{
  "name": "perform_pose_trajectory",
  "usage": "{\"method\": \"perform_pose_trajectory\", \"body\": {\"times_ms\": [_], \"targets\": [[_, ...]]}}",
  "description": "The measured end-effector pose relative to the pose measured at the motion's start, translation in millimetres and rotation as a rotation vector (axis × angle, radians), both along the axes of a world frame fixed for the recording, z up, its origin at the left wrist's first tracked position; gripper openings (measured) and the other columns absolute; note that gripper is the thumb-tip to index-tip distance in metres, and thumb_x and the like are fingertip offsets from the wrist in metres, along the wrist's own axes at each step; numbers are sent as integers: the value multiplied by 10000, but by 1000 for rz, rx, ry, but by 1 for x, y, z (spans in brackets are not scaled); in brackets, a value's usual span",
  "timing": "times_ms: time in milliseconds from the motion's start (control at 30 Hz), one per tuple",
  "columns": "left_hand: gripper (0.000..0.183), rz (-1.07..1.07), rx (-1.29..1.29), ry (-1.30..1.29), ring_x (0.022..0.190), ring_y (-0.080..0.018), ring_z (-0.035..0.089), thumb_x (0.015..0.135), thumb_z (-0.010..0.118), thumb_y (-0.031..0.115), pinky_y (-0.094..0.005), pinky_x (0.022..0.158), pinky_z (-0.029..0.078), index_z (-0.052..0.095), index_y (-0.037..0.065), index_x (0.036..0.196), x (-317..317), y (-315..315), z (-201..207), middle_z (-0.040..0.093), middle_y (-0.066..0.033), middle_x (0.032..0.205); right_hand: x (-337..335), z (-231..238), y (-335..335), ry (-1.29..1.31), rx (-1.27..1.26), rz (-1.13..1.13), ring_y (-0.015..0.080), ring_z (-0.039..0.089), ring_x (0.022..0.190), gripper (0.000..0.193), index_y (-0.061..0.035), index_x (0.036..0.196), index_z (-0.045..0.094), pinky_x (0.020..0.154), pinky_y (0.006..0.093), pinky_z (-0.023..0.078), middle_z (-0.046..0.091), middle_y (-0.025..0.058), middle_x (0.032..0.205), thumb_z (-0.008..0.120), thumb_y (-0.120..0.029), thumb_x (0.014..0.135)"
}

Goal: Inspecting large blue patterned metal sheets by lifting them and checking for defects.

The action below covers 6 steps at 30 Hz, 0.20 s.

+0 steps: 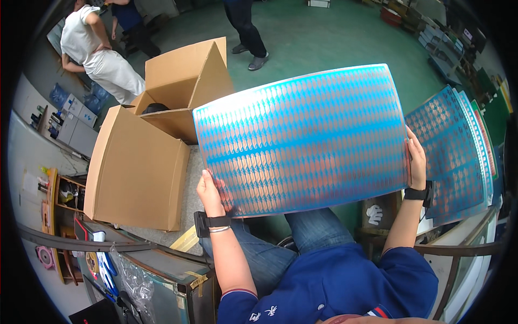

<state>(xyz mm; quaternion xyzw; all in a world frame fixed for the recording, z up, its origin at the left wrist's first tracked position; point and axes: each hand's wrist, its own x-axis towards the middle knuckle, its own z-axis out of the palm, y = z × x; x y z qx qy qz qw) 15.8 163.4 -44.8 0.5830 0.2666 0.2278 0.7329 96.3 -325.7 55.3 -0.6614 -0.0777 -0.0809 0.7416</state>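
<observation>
A large, shiny rectangular sheet (302, 143) with rows of small copper-coloured shapes on blue is held up in front of me, its far edge raised. My left hand (209, 193) grips its left edge near the lower corner, the thumb on the near face and the other fingers partly hidden behind. On the opposite edge my right hand (416, 162) is closed, fingers around the rim. Just beyond that hand, several similar patterned sheets (453, 156) stand leaning together. Both wrists wear dark bands with small boxes.
To my left are a closed cardboard box (135, 170) and an open one (178, 70) behind it. A glass-sided case (162, 281) with clear plastic is at lower left. A white glove (374, 214) lies below the sheet. Other people (100, 48) stand on the green floor (313, 32).
</observation>
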Motion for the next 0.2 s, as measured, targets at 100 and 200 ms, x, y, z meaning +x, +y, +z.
{"method": "perform_pose_trajectory", "body": {"times_ms": [100, 200], "targets": [[357, 31, 32, 28, 495, -56, 478, 957, 438, 358, -199, 445, 378, 598, 72, 816, 0, -5, 8, 535, 4, 594, 0, 1, 1, 34, 18, 61, 148, 507, 1122, 419, 32, 1321, 391, 948, 268, 404, 502, 113, 1263, 423, -169, 955], [349, 32, 69, 47, 494, -58, 483, 955, 442, 363, -198, 448, 382, 596, 75, 831, 2, -4, 5, 540, 4, 601, 1, 0, 2, 71, 19, 24, 146, 513, 1122, 448, 20, 1338, 370, 961, 269, 405, 507, 110, 1260, 448, -187, 948]]}}
